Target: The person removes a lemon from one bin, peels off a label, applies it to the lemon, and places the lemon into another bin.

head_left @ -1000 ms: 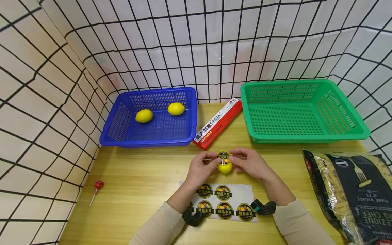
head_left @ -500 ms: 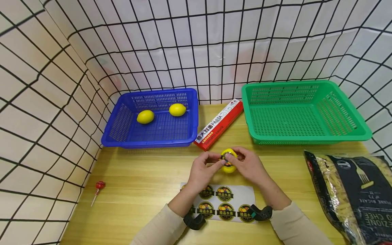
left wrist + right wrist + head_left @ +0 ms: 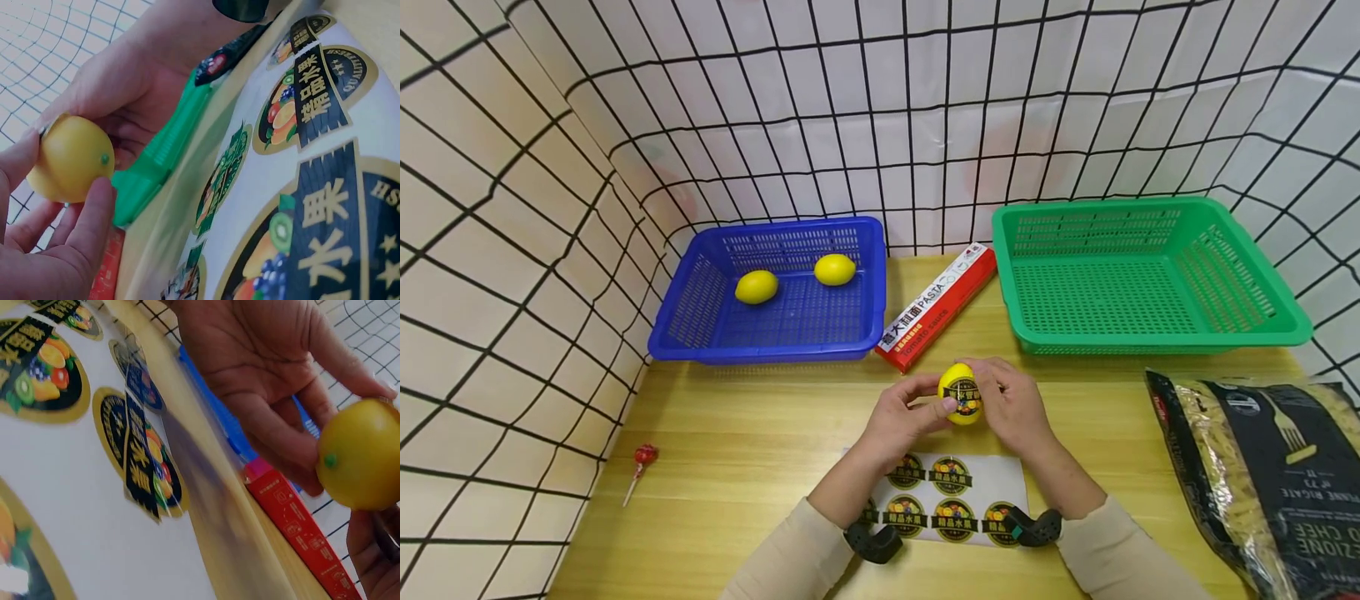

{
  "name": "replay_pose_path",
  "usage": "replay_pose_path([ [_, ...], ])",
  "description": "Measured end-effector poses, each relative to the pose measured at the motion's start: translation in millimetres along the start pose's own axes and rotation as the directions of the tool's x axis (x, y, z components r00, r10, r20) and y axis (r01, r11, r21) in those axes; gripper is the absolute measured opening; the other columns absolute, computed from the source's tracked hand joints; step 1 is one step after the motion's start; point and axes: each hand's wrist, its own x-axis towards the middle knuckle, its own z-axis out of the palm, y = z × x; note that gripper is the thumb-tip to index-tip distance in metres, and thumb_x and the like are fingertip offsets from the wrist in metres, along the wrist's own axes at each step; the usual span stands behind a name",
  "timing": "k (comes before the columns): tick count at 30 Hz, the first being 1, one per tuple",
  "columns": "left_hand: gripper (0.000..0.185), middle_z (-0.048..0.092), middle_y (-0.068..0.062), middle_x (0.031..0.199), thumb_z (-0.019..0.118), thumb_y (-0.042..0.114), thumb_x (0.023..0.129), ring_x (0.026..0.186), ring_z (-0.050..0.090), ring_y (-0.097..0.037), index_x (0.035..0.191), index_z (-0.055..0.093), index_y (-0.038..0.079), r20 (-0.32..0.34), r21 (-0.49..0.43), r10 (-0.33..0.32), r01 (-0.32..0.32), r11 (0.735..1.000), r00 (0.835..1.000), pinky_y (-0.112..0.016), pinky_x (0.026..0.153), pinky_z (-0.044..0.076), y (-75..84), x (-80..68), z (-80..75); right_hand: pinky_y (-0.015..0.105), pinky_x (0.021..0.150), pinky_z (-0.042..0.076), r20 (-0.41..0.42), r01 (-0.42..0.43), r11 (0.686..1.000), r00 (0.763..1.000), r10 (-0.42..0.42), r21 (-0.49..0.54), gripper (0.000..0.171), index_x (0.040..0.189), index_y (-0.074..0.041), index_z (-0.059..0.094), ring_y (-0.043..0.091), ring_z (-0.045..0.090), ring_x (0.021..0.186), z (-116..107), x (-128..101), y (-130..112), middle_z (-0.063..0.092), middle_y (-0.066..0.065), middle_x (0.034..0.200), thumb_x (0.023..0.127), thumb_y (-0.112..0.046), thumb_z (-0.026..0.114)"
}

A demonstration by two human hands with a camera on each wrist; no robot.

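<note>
A yellow lemon [image 3: 953,377] is held up between both hands over the table, a round black-and-gold fruit sticker [image 3: 964,397] on the side facing the head camera. My left hand [image 3: 895,425] grips the lemon from the left, its thumb at the sticker's lower edge. From the right, my right hand [image 3: 1015,412] holds it, fingers bent against the top and side. In the left wrist view the lemon [image 3: 72,159] shows a small green tip between the left fingers. Nearer the body lies a white sheet [image 3: 996,477] of matching stickers, partly covered by the left forearm.
A blue basket [image 3: 775,352] with two lemons [image 3: 757,287] stands at back left, a green basket [image 3: 1150,338] at back right. Between them lies a red pasta box [image 3: 936,306]. A lollipop [image 3: 644,454] lies left, a pasta bag [image 3: 1262,475] right. Black wire grid surrounds the table.
The right thumb has moved off the sticker's front to the lemon's right side, uncovering the sticker. The sticker, loose at its edges earlier, now lies against the lemon. The left hand keeps its hold.
</note>
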Motion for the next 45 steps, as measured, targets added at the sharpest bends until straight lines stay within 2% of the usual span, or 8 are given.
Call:
replay_pose_path([
  [7, 0.045, 0.061, -0.019, 0.135, 0.074, 0.009, 0.093, 0.094, 0.074, -0.013, 0.137, 0.062, 0.004, 0.027, 0.104, 0.018, -0.021, 0.994, 0.999, -0.034, 0.086, 0.062, 3.5, -2.6, -0.4, 0.021, 0.074, 0.056, 0.102, 0.000, 1.000, 0.995, 0.002, -0.015, 0.025, 0.116, -0.008, 0.073, 0.014, 0.059, 0.093, -3.6, -0.6, -3.2, 0.068, 0.011, 0.109, 0.094, -0.020, 0.072],
  [10, 0.046, 0.063, -0.018, 0.135, 0.075, 0.011, 0.093, 0.091, 0.073, -0.011, 0.136, 0.064, 0.006, 0.032, 0.145, 0.023, -0.027, 0.989, 0.999, -0.029, 0.082, 0.061, 5.8, -4.0, 0.8, 0.022, 0.069, 0.056, 0.088, 0.010, 1.000, 0.996, -0.009, -0.010, 0.022, 0.110, -0.010, 0.076, 0.013, 0.058, 0.086, -3.2, -0.3, -2.3, 0.066, 0.008, 0.101, 0.090, -0.019, 0.076],
  [18, 0.045, 0.064, -0.018, 0.134, 0.076, 0.007, 0.091, 0.094, 0.074, -0.013, 0.135, 0.064, 0.005, 0.009, 0.144, 0.013, -0.014, 0.989, 1.000, -0.027, 0.080, 0.060, 7.0, -4.6, 3.7, 0.021, 0.064, 0.049, -0.033, 0.060, 0.997, 0.998, -0.062, -0.057, 0.016, 0.105, -0.009, 0.080, 0.007, 0.054, 0.076, 1.6, -2.4, 0.3, 0.062, 0.004, 0.088, 0.097, -0.016, 0.067],
  [22, 0.045, 0.064, -0.017, 0.132, 0.076, 0.010, 0.091, 0.095, 0.074, -0.016, 0.134, 0.064, 0.004, -0.006, 0.165, 0.019, -0.017, 0.986, 1.000, -0.032, 0.081, 0.062, 8.1, -6.5, 6.0, 0.020, 0.062, 0.045, -0.072, 0.064, 0.996, 0.995, -0.068, -0.057, 0.022, 0.099, -0.009, 0.081, 0.005, 0.052, 0.075, 5.0, -2.4, -0.2, 0.063, 0.003, 0.087, 0.102, -0.017, 0.061],
  [30, 0.038, 0.066, -0.016, 0.124, 0.079, 0.016, 0.090, 0.089, 0.074, -0.012, 0.121, 0.064, -0.001, -0.079, 0.145, 0.033, -0.022, 0.989, 0.996, -0.031, 0.076, 0.063, 5.4, -7.6, 9.2, 0.013, 0.067, 0.046, -0.124, 0.168, 0.985, 0.978, -0.170, -0.026, 0.040, 0.076, -0.009, 0.081, 0.001, 0.056, 0.079, 15.6, -3.9, 0.2, 0.075, 0.003, 0.094, 0.105, -0.009, 0.053],
  [34, 0.036, 0.065, -0.017, 0.121, 0.078, 0.013, 0.091, 0.092, 0.074, -0.016, 0.120, 0.067, -0.004, -0.091, 0.126, 0.044, -0.033, 0.992, 0.995, -0.035, 0.078, 0.064, 4.9, -6.7, 8.0, 0.014, 0.067, 0.046, -0.146, 0.136, 0.991, 0.980, -0.135, -0.005, 0.042, 0.078, -0.007, 0.081, 0.001, 0.056, 0.078, 17.6, -4.5, -0.5, 0.074, 0.005, 0.092, 0.106, -0.010, 0.051],
  [39, 0.033, 0.067, -0.017, 0.116, 0.075, 0.012, 0.093, 0.087, 0.074, -0.018, 0.120, 0.070, -0.007, -0.129, 0.075, 0.026, -0.016, 0.997, 0.991, -0.042, 0.078, 0.064, 6.4, -4.1, 6.2, 0.014, 0.066, 0.049, -0.142, 0.018, 0.999, 0.990, -0.011, 0.048, 0.044, 0.090, -0.006, 0.082, 0.000, 0.059, 0.082, 15.4, -5.5, -3.6, 0.072, 0.008, 0.093, 0.110, -0.019, 0.046],
  [45, 0.034, 0.069, -0.023, 0.122, 0.071, 0.017, 0.097, 0.084, 0.074, -0.019, 0.123, 0.070, -0.006, -0.120, 0.123, 0.041, -0.026, 0.992, 0.992, -0.045, 0.078, 0.063, 8.3, -4.0, 5.5, 0.013, 0.072, 0.049, -0.143, -0.077, 0.996, 0.986, 0.084, 0.054, 0.045, 0.097, -0.007, 0.081, 0.000, 0.062, 0.088, 14.7, -4.3, -6.0, 0.075, 0.009, 0.099, 0.111, -0.023, 0.042],
])
